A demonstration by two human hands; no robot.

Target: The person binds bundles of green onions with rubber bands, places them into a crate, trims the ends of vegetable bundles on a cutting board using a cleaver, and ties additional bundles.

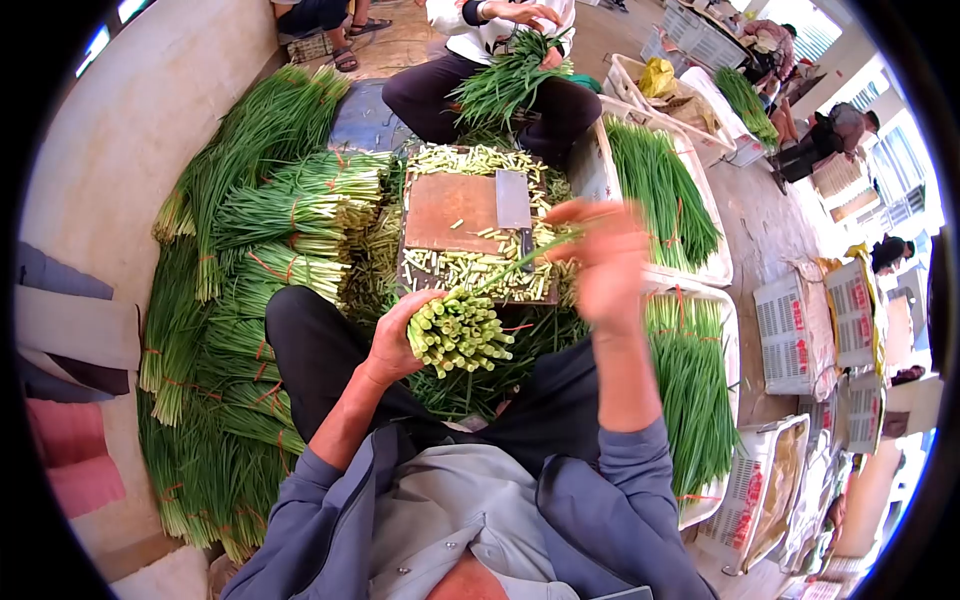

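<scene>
My left hand (403,335) is closed around a bundle of chives (462,332), its pale cut ends turned up toward me. Up and to the right, my right hand (605,255) is blurred by motion. Its fingers appear pinched on a thin green chive stalk (528,262) that slants down toward the bundle. Beyond both hands lies a brown chopping board (450,212) with a cleaver (513,200) flat on its right side. Short cut stalk ends (455,272) are strewn over and around the board.
Tied chive bundles (290,215) are heaped along the left wall. On the right stand white crates (690,400) filled with chives. Opposite me sits a person (500,60) with loose chives in their hands. More crates (790,330) and people are farther right.
</scene>
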